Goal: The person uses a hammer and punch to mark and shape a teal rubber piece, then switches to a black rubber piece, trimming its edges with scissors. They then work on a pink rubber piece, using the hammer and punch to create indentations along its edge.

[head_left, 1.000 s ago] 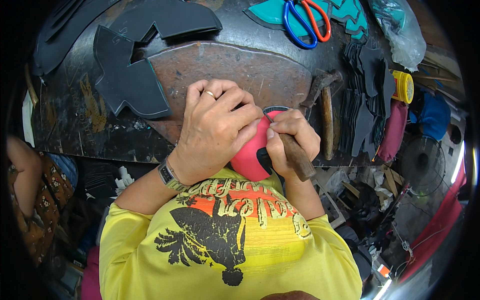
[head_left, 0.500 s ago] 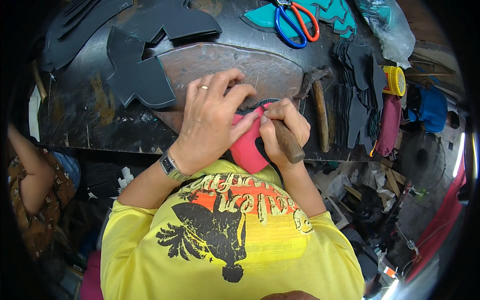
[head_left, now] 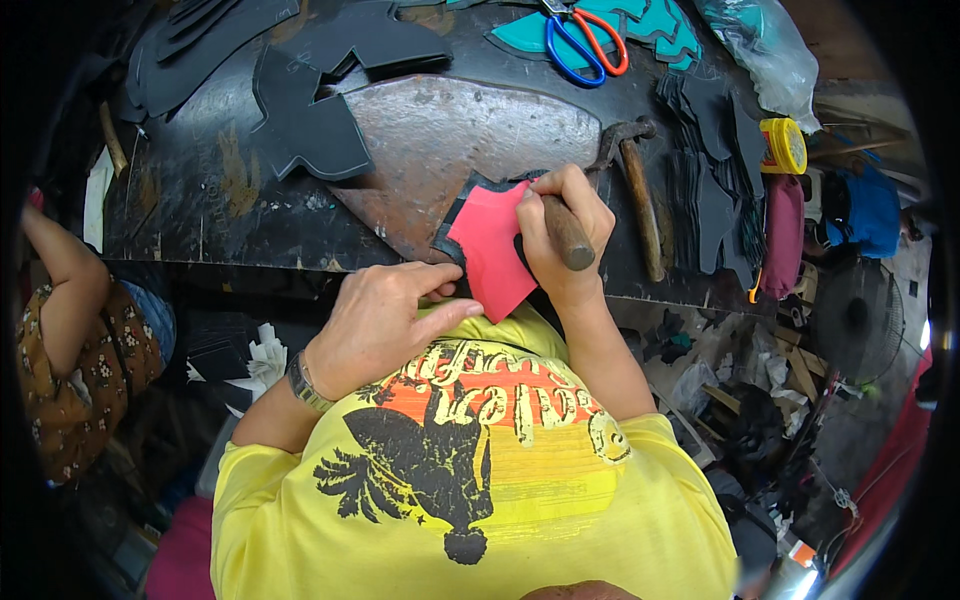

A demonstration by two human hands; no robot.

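Observation:
A bright pink piece [head_left: 487, 232] with a black material edge [head_left: 451, 235] along its upper left lies at the table's near side, its lower tip hanging over the edge. My right hand [head_left: 566, 235] is closed around a wooden-handled tool [head_left: 568, 236] at the pink piece's upper right; the tool's working end is hidden by my fingers. My left hand [head_left: 385, 312] is at the piece's lower left. Its index fingertip touches the black edge and its thumb is near the lower pink edge, with a gap between them. A brown worn sheet [head_left: 450, 120] lies under the work.
A hammer [head_left: 641, 205] lies to the right, beside stacked black cut pieces [head_left: 705, 200]. A yellow tub [head_left: 785, 146] stands past them. Scissors [head_left: 580, 48] rest on teal pieces at the back. More black pieces [head_left: 315, 120] lie left. Another person's arm [head_left: 70, 280] is at far left.
My left hand has moved down and left, off the top of the pink piece to its lower left, uncovering its black edge. My right hand keeps the wooden-handled tool at the upper right.

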